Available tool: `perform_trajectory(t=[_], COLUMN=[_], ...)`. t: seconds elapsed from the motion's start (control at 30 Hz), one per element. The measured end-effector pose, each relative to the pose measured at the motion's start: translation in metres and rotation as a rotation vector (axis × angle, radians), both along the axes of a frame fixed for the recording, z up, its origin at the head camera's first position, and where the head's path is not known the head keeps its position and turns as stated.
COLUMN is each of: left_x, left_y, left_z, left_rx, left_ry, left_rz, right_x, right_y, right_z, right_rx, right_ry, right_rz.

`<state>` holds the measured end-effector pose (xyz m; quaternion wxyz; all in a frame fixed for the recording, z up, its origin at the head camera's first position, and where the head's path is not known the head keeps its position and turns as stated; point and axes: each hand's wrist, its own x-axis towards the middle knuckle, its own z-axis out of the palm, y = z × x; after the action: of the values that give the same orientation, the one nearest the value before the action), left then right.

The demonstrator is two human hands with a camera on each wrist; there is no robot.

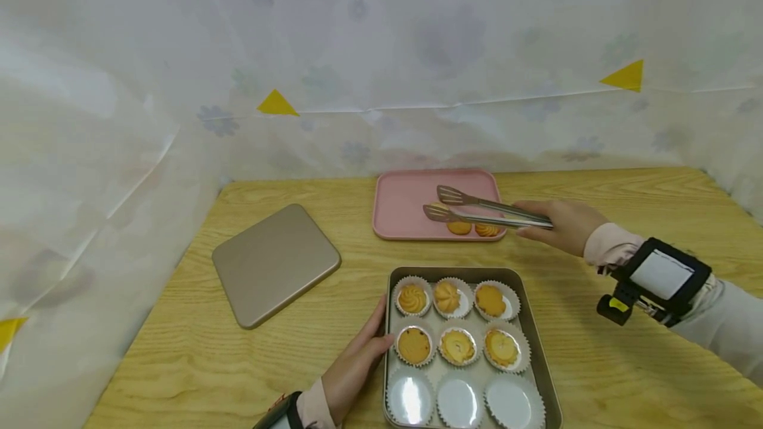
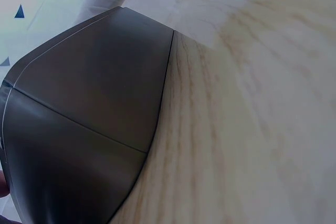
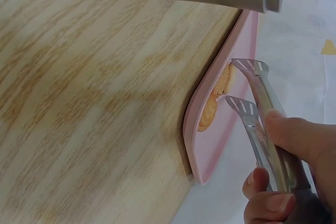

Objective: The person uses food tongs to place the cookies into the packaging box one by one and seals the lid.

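My right hand [image 1: 563, 224] grips metal tongs [image 1: 501, 209] over a pink tray [image 1: 405, 207]. In the right wrist view, the slotted tips of the tongs stand apart beside cookies [image 3: 223, 81] on the tray. A round cookie [image 1: 459, 228] and a swirled cookie [image 1: 487, 230] lie near its front right edge; another is partly hidden behind the tongs. My left hand [image 1: 354, 366] holds the left wall of a rectangular metal tin [image 1: 540, 363], thumb at the rim. Several cookies sit in white paper cups in the tin's upper two rows; the front row's cups [image 1: 459, 399] hold no cookies.
A flat gold-brown metal lid [image 1: 277, 263] lies on the wooden table [image 1: 173, 349], left of the tin. Pale floral sheeting [image 1: 381, 51] with yellow triangles rises behind the table and along its sides. The pink tray stands by the table's back edge.
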<state>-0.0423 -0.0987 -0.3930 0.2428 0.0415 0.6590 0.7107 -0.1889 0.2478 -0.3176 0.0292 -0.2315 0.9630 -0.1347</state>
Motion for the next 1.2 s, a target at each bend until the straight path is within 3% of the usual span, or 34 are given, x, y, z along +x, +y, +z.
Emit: perform_trajectory(t=[0.37, 0.67, 0.97, 1.2], left_x=[0.000, 0.000, 0.000, 0.000], left_y=[0.001, 0.002, 0.003, 0.003], left_z=[-0.001, -0.002, -0.001, -0.002], left_rx=[-0.021, -0.008, -0.003, -0.004], left_ry=[0.022, 0.016, 0.015, 0.013], left_rz=[0.021, 0.023, 0.023, 0.016], right_x=[0.000, 0.000, 0.007, 0.015], right_y=[-0.003, -0.001, 0.005, 0.008], right_z=[-0.002, -0.005, -0.003, 0.002], right_rx=[-0.001, -0.066, -0.125, -0.151], right_ry=[0.033, 0.030, 0.004, 0.043], right_rz=[0.035, 0.055, 0.046, 0.080])
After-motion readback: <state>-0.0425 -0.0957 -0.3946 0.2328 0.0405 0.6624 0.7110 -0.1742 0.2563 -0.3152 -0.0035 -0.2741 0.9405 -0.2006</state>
